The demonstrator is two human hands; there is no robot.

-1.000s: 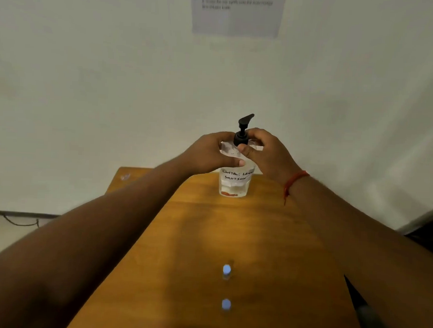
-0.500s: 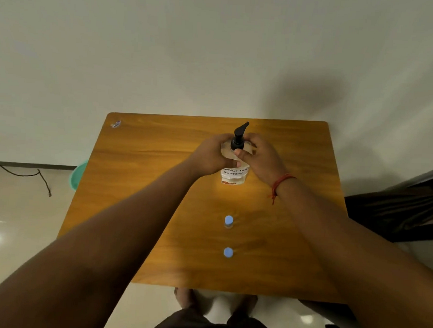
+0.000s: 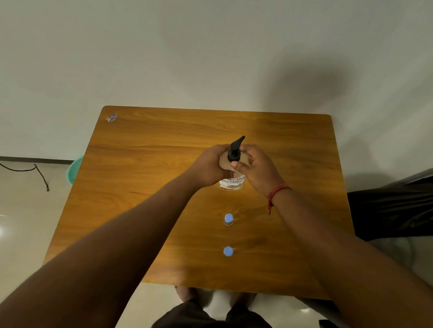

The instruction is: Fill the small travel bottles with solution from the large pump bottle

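Head view, left hand (image 3: 207,167), right hand (image 3: 256,169), pump bottle (image 3: 232,183), handwritten label (image 3: 232,181)

Large pump bottle (image 3: 232,183): clear body, white handwritten label low on the front, black pump head (image 3: 235,149) with spout angled up and away; stands upright near the middle of the wooden table (image 3: 140,160), upper body covered by both hands. Two small travel bottles, each blue-capped and upright: far one (image 3: 229,219) nearer the pump bottle, near one (image 3: 228,251) closer to the table's front edge. All three line up front to back, apart from one another.
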